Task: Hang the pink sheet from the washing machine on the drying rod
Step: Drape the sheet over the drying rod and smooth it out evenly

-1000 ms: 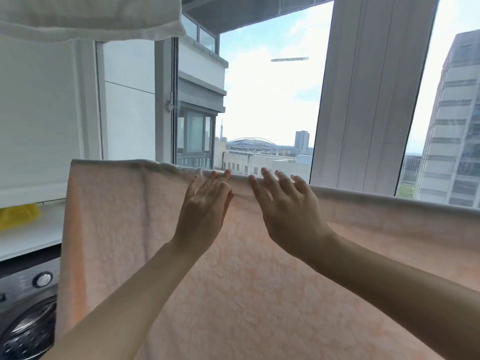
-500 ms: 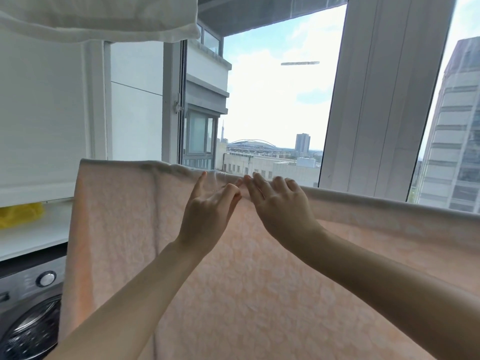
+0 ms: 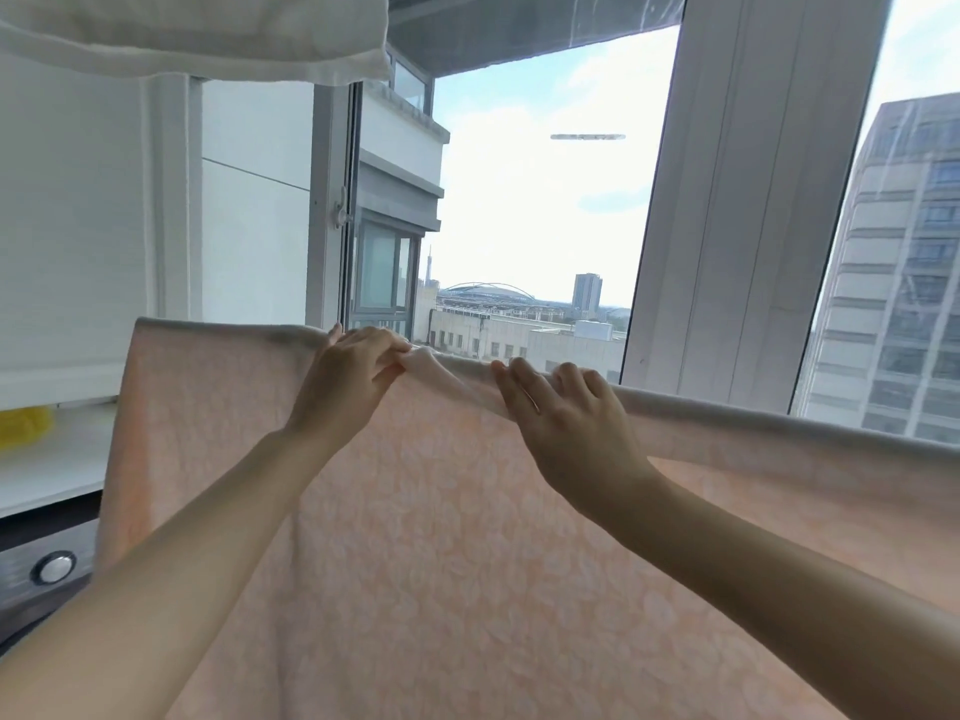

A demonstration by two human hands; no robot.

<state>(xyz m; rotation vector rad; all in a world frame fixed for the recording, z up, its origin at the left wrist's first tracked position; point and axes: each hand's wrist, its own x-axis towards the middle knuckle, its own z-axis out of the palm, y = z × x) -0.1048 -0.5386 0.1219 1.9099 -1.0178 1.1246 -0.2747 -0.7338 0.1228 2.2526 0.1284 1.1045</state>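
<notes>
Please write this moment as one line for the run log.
stage: spreading | pink sheet: draped over rod | left hand: pinches top fold | right hand: grips top fold

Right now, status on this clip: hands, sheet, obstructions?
Left hand pinching top fold. Right hand gripping same fold. Pink sheet draped over rod, bunched between hands. White cloth overhead, clear of sheet.
</notes>
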